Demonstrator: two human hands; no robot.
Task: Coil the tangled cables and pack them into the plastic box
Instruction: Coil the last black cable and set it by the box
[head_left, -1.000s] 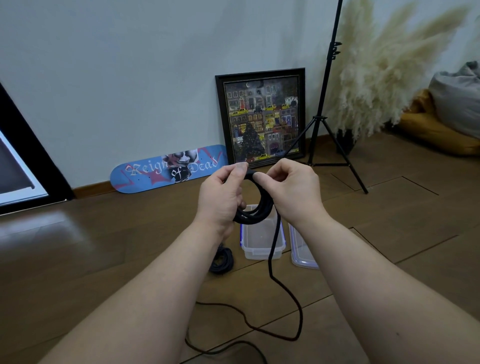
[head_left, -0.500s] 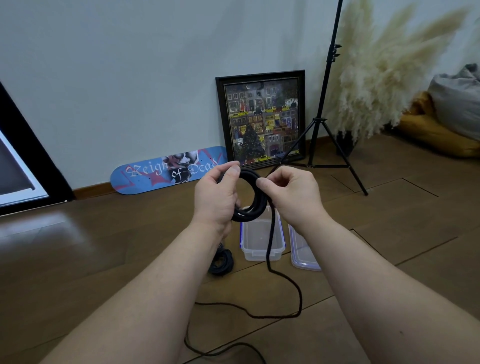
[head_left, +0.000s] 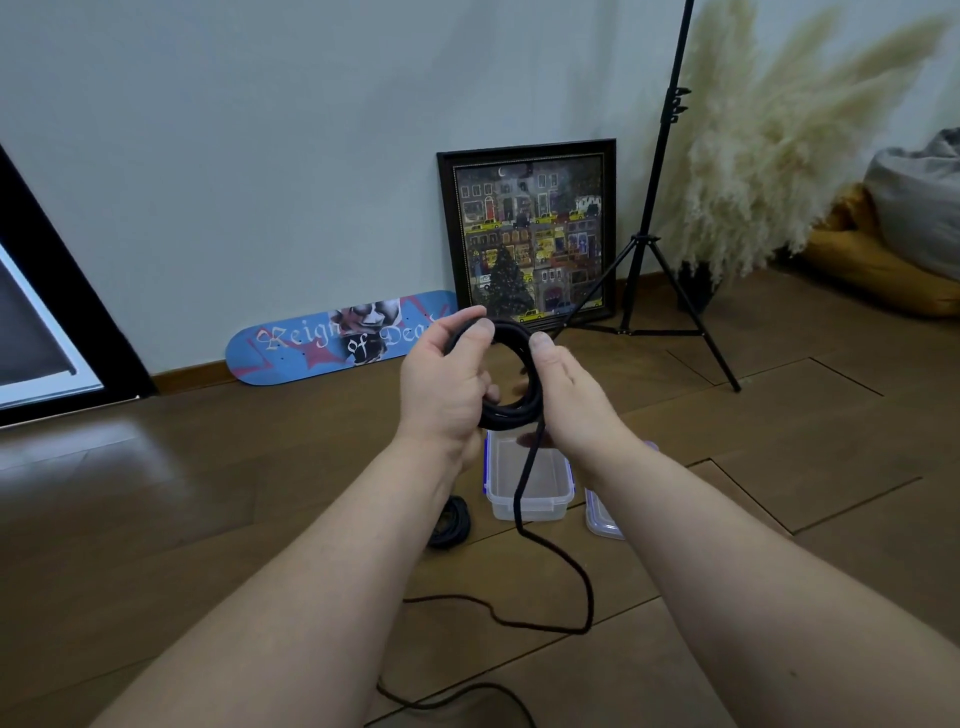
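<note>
A black cable coil hangs in the air between both hands, above the box. My left hand grips the coil's left side, thumb on top. My right hand pinches its right side with thumb and fingers. The loose end of the cable drops from the coil and trails in loops over the floor toward me. A clear plastic box with blue clips stands open on the floor below. A second black coil lies on the floor left of the box, partly hidden by my left forearm.
The box's lid lies right of the box. A skateboard deck, a framed picture and a black tripod stand by the wall. Pampas grass and cushions fill the right corner. A dark frame leans at left.
Both hands have turned the coil and laid another loop on it. The slack on the floor has shortened and drawn in toward the box.
</note>
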